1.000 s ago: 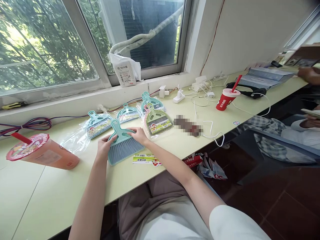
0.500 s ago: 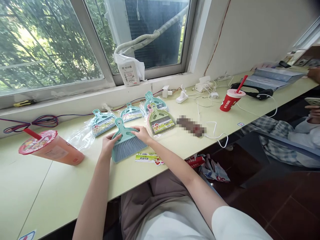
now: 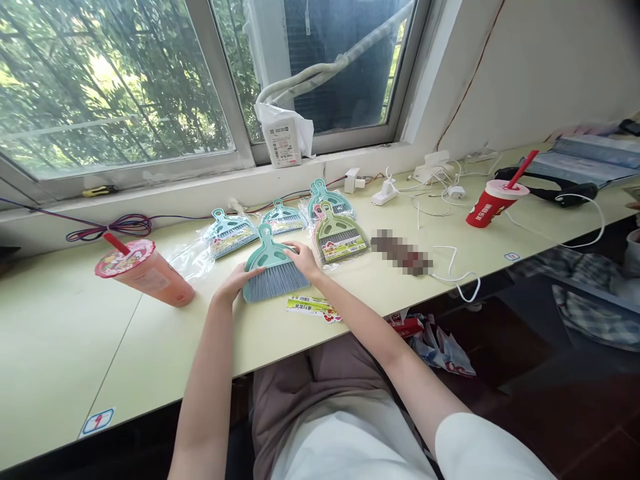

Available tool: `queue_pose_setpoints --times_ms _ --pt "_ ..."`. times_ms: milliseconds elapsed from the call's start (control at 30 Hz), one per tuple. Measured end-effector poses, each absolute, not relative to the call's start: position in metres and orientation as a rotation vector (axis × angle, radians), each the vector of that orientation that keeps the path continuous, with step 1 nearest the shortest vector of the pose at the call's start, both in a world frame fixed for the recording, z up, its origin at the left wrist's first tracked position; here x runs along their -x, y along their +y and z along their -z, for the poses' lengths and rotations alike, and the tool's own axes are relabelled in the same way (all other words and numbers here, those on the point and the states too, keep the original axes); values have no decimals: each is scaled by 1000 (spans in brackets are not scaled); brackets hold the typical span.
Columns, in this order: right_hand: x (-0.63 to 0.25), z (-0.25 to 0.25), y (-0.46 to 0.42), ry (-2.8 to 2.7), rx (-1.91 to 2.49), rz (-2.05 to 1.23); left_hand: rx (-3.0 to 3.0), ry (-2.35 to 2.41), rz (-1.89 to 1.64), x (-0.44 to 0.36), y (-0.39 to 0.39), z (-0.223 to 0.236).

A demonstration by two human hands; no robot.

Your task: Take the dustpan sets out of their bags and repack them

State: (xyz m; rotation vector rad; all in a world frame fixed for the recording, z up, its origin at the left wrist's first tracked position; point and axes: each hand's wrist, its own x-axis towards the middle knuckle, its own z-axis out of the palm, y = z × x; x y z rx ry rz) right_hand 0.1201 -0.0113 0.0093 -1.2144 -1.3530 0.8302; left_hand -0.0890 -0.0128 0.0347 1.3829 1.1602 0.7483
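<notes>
A mint-green dustpan with a grey-bristled brush nested in it, a dustpan and brush set (image 3: 277,279), lies on the table before me, handle pointing away. My left hand (image 3: 234,281) grips its left edge, thumb laid over the top. On the upper right side, my right hand (image 3: 303,260) holds the rim with bent fingers; the fingertips beneath are hidden. A yellow-green printed card label (image 3: 311,307) lies just below the set. Behind it are bagged sets: a green one (image 3: 341,241) and several blue ones (image 3: 231,235), all in clear plastic.
A large pink drink cup (image 3: 155,277) leans at the left, with a red straw. To the right are a pixelated object (image 3: 401,253), white cables (image 3: 453,267), a red cup (image 3: 493,203) and a black strap (image 3: 565,190). A tissue pack (image 3: 283,143) stands on the windowsill.
The camera view has turned left, so everything shifts rightward in the picture. Both hands keep their hold on the dustpan and brush set, which now looks flatter on the table.
</notes>
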Motion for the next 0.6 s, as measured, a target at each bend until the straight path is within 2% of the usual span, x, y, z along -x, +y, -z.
queue_pose_setpoints --times_ms 100,200,333,467,600 --pt "-128 -36 -36 -1504 1195 -592 -1323 1142 -868 93 -8 -25" --pt "-146 -55 -83 -1745 1167 -543 -1183 1167 -1051 95 1 -12" --pt "-177 -41 -148 -2148 1440 -503 -1075 1154 -1140 94 12 -1" --pt "-195 -19 -170 -2254 1566 -596 -1069 1109 -1185 92 12 0" --pt "-197 -24 -159 -2307 1595 -743 -1030 1089 -1212 92 7 -2"
